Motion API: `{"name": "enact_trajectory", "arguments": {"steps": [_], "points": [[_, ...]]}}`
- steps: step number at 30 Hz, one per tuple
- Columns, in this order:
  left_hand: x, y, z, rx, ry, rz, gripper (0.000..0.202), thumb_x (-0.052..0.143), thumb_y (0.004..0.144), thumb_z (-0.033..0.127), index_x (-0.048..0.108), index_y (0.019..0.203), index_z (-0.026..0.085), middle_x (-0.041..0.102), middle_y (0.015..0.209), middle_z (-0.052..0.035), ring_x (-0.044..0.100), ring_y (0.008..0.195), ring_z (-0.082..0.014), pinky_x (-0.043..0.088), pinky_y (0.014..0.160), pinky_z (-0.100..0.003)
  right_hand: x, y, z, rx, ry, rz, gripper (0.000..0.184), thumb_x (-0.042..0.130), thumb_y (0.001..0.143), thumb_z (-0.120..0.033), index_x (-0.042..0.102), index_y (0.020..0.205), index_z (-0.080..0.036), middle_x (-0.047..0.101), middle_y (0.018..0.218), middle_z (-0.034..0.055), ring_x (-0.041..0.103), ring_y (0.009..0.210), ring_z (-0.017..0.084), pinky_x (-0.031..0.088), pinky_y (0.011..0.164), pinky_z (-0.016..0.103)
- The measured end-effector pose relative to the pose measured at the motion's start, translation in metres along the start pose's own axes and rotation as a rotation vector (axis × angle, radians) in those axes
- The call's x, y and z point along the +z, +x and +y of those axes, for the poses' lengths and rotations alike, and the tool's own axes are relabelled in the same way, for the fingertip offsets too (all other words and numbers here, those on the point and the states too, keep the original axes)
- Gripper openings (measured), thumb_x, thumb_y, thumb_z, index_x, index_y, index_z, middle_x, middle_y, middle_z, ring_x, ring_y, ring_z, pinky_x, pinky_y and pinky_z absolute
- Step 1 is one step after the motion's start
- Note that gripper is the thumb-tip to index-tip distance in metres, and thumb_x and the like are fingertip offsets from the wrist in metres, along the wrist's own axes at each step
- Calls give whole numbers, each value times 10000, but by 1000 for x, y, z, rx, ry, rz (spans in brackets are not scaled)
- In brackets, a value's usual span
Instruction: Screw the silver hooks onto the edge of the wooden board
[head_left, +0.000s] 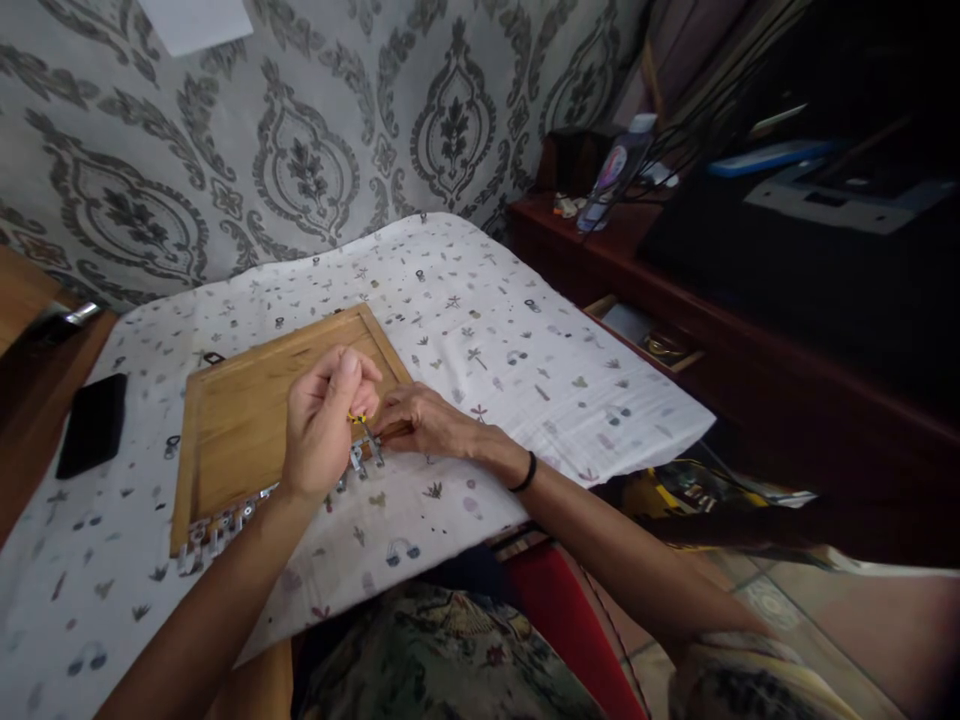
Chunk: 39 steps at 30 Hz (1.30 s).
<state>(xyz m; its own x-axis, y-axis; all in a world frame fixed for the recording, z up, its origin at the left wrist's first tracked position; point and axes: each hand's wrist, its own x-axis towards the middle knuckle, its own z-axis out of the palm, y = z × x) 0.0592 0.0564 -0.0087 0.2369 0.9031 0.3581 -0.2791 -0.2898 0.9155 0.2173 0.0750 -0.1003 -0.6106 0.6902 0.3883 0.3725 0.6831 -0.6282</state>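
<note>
A wooden board [240, 410] lies on a white patterned cloth [510, 350]. Along its near edge runs a row of several small metal clips [217, 535]. My left hand [322, 420] is closed in a pinch on a small yellow-handled tool [358, 416] at the board's near right corner. My right hand [420, 420] lies right beside it, fingers pressed together on the board's corner next to the metal clips. A black band sits on my right wrist.
A black phone [91, 424] lies on the cloth at the left. A dark wooden cabinet [750, 330] with an open drawer stands at the right, with a bottle [616, 170] and dark equipment on top. Patterned wallpaper is behind.
</note>
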Motion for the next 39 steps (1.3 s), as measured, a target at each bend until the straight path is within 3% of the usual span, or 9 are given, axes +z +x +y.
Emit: {"name": "enact_trajectory", "arguments": {"steps": [5, 9, 12, 17, 22, 30, 32, 35, 39], "points": [[4, 7, -5, -25, -99, -14, 464, 768, 874, 570, 647, 684, 165, 268, 471, 96, 206, 399, -46, 213, 402, -180, 0, 0, -1, 10, -21, -2, 104, 822, 861, -168, 795, 961, -183, 730, 909, 40, 643, 862, 179, 463, 830, 323], [0, 9, 0, -77, -169, -175, 392, 744, 913, 521, 663, 744, 177, 238, 452, 113, 159, 368, -40, 200, 392, -171, 0, 1, 0, 8, -3, -4, 92, 807, 866, -153, 787, 949, -187, 754, 963, 45, 663, 924, 189, 469, 862, 328], [-3, 9, 4, -87, -178, -223, 340, 735, 932, 466, 658, 768, 179, 258, 452, 113, 184, 376, -44, 229, 407, -167, 0, 1, 0, 10, -10, -10, 94, 809, 866, -162, 786, 952, -191, 752, 959, 43, 659, 912, 187, 469, 860, 330], [0, 7, 6, -68, -68, -59, 274, 768, 911, 429, 663, 856, 182, 466, 525, 63, 392, 465, -81, 366, 474, -190, 0, 0, 0, 13, 2, -10, 127, 830, 864, -194, 796, 986, -186, 740, 955, 49, 654, 923, 192, 465, 862, 331], [6, 6, 4, -47, -72, -8, 308, 780, 901, 448, 639, 832, 183, 334, 490, 107, 238, 418, -56, 244, 413, -175, 0, 0, -1, 8, -1, 0, 142, 833, 852, -165, 799, 989, -182, 732, 939, 48, 646, 893, 191, 466, 843, 330], [0, 11, 5, -127, -129, -273, 258, 714, 958, 411, 636, 844, 193, 261, 462, 129, 160, 380, -49, 218, 393, -172, 0, 0, -1, -3, 44, 8, 78, 806, 873, -164, 787, 939, -201, 730, 944, 29, 647, 910, 181, 480, 844, 321], [-2, 11, 7, -104, -80, -241, 266, 720, 952, 421, 644, 853, 186, 326, 474, 112, 243, 394, -57, 273, 413, -176, 1, 0, 0, 13, 31, 0, 99, 817, 868, -181, 792, 961, -205, 732, 954, 32, 652, 915, 183, 480, 847, 324], [-1, 9, 8, -55, 16, -86, 263, 738, 938, 429, 652, 882, 186, 472, 545, 63, 417, 477, -85, 380, 479, -195, 1, 0, 1, 29, 6, -14, 122, 828, 865, -198, 797, 983, -199, 735, 962, 42, 655, 922, 188, 476, 856, 331], [4, 6, 9, -48, -16, 30, 286, 763, 912, 439, 636, 839, 193, 374, 522, 87, 300, 440, -73, 289, 435, -196, 0, 0, 0, 24, -11, -23, 147, 829, 868, -201, 799, 1011, -185, 723, 935, 46, 647, 901, 188, 466, 871, 342]]}}
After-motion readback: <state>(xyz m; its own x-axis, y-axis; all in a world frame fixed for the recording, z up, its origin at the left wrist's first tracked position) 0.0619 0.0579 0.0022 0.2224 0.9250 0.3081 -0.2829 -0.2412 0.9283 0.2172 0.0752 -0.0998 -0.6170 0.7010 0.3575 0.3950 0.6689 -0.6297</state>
